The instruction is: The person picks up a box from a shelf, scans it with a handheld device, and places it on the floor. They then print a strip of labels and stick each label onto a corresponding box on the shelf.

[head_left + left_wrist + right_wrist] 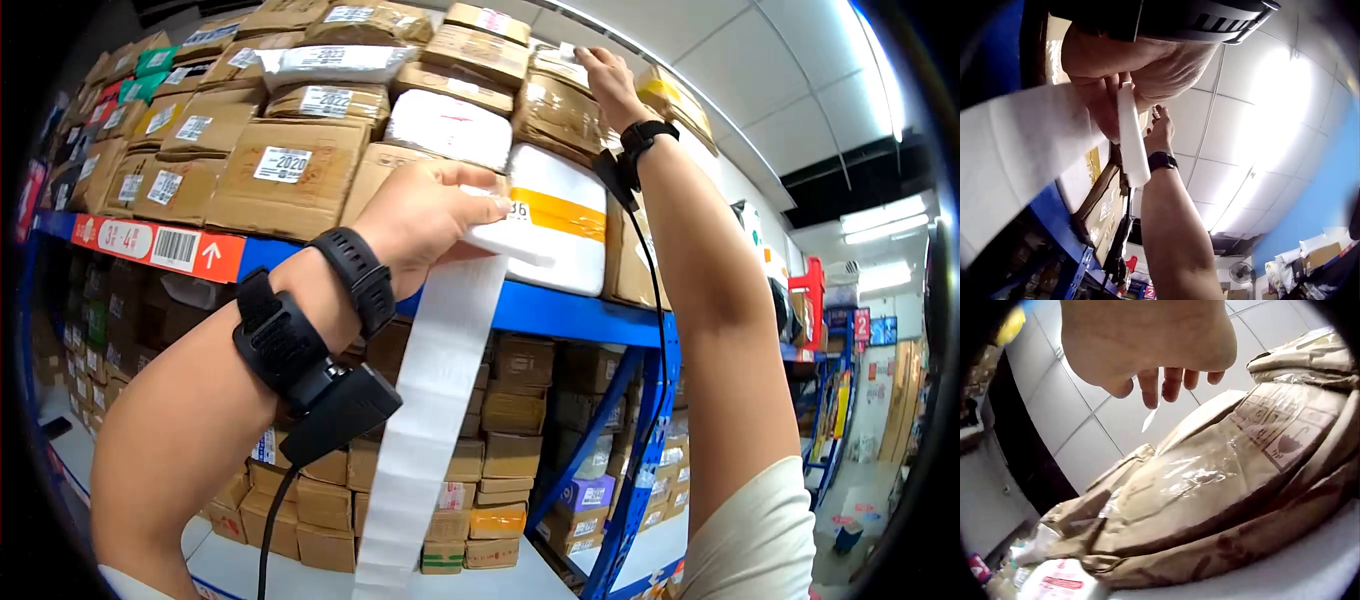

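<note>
Left hand (425, 215) grips a long white paper label strip (430, 400), its free length hanging below the fingers, before the blue metal shelf beam (625, 318). Right hand (610, 85) pinches a small white label (1150, 419) at its fingertips, near a brown taped parcel (560, 112).

white roll (510, 241), partly unwound, long strip (432, 400) hanging before the blue shelf's front edge (575, 312), small white label (567, 51) near upper brown parcels (560, 108)

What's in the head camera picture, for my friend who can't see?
A person's left hand holds a white paper roll with a long strip hanging, while the raised right hand holds a small white label near brown cardboard boxes stacked on a blue metal shelf.
</note>
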Demonstrator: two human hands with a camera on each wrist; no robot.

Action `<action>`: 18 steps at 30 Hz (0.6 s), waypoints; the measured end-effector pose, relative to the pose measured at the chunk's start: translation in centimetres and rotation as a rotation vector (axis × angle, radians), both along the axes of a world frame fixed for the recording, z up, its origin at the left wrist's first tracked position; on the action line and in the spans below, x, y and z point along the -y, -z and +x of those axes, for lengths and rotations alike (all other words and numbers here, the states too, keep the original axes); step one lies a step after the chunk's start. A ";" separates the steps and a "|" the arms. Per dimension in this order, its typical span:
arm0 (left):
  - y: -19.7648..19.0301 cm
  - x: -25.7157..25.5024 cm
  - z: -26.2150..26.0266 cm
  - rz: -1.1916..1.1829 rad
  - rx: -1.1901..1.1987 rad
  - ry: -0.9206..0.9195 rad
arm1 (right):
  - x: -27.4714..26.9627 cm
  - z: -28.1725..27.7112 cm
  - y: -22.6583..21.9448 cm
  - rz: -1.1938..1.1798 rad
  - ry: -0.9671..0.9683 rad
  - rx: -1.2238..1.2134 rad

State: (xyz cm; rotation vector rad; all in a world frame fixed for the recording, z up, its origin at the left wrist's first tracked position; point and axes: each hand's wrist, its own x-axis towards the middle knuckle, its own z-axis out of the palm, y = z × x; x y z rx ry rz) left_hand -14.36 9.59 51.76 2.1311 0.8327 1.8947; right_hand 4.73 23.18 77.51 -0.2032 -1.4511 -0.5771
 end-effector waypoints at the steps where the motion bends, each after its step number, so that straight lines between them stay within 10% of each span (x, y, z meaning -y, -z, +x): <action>1: -0.3 0.0 -0.1 -0.016 0.025 0.033 | -0.2 -0.4 0.1 -0.047 0.026 -0.012; 8: -0.4 -0.4 0.3 -0.111 0.084 0.084 | 0.2 2.2 4.7 -0.089 0.739 -0.197; 10: -0.4 -0.9 0.9 0.030 -0.007 -0.139 | 1.0 2.6 7.0 -0.024 0.530 -0.154; 14: -1.1 -2.8 2.1 0.280 0.025 -0.187 | 1.3 1.9 14.0 -0.330 -0.606 0.776; 18: -1.5 -3.8 3.0 0.282 0.046 -0.254 | 1.8 0.8 17.9 -0.356 -0.754 0.704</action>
